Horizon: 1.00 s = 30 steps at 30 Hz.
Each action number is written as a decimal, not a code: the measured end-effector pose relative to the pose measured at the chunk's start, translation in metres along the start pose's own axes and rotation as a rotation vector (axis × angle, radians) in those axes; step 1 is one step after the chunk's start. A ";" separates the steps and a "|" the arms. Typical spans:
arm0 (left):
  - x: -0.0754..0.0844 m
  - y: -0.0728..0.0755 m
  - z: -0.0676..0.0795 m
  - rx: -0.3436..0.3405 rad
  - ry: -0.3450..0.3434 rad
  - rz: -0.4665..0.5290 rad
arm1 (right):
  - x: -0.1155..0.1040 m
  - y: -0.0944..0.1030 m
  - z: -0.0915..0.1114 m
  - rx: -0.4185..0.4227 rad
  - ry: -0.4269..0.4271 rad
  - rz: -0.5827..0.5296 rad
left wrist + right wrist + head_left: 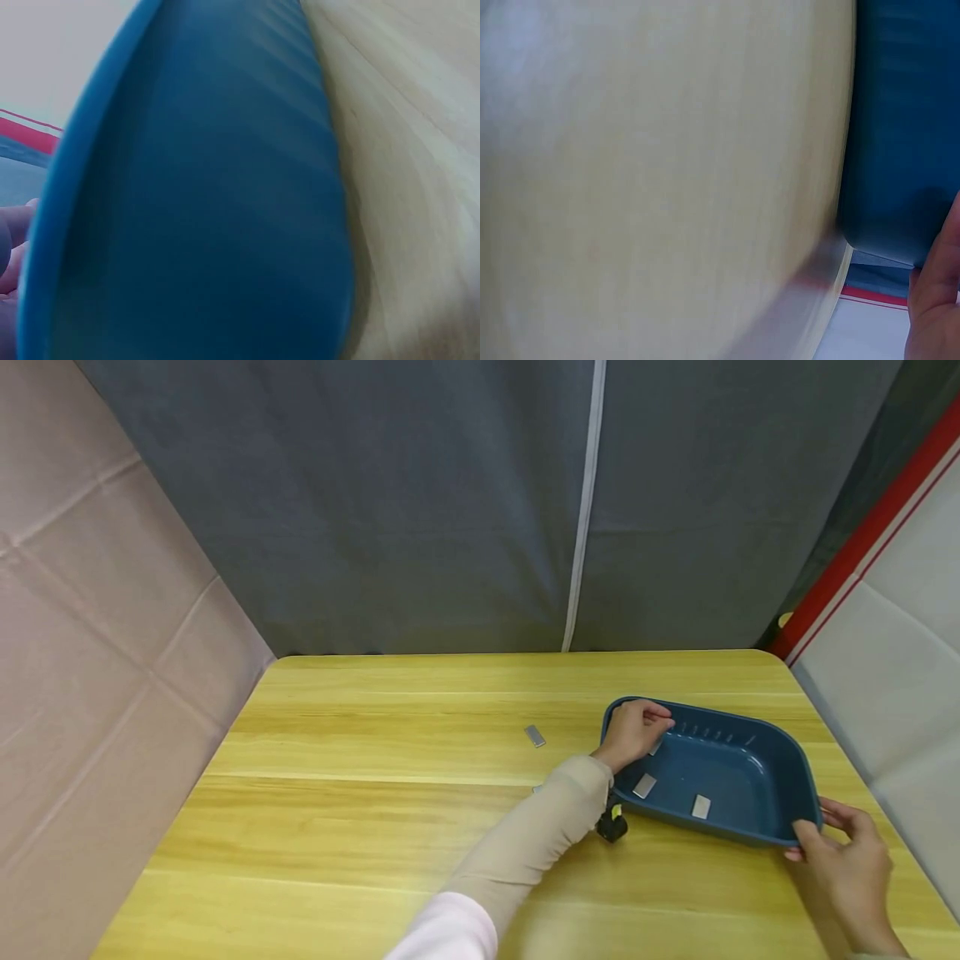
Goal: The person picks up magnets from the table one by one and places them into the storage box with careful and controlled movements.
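Note:
A dark blue plastic basin (pixel 731 777) stands on the right of the table. My left hand (pixel 637 731) reaches over its left end, fingers loosely bent. Just below those fingers is a small grey rectangular piece (pixel 655 747), partly covered by the hand. Two more such pieces lie on the basin floor, a left piece (pixel 644 786) and a right piece (pixel 701 807). My right hand (pixel 851 852) grips the near right corner, thumb at the rim and fingers around the outside. The basin wall (pixel 217 187) fills much of the left wrist view.
Left of the basin, a grey piece (pixel 535 736) lies on the wooden table (pixel 337 827). A sliver of another piece (pixel 536 788) shows beside my left sleeve. A dark curtain (pixel 412 527) hangs behind; a white sheet (pixel 892 652) borders the right side.

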<state>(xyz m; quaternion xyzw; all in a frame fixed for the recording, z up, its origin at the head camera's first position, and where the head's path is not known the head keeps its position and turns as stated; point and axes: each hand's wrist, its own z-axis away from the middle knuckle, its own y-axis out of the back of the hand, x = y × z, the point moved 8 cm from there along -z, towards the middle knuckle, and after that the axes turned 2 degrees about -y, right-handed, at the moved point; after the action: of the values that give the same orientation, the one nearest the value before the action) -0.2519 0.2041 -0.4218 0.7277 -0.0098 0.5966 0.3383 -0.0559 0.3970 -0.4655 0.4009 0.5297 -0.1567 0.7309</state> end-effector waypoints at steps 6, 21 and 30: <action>0.005 0.006 0.002 0.021 -0.055 0.035 | 0.000 0.000 0.001 0.001 -0.010 0.013; 0.007 0.027 0.006 0.092 -0.118 0.137 | 0.000 0.000 0.003 0.002 -0.032 0.025; 0.012 0.030 0.009 0.057 -0.155 0.168 | -0.002 0.000 0.002 -0.001 -0.038 0.026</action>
<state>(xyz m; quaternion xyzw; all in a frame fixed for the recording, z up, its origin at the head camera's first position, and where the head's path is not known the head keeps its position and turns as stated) -0.2530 0.1808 -0.3977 0.7775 -0.0798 0.5649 0.2645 -0.0549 0.3951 -0.4633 0.4044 0.5106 -0.1547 0.7428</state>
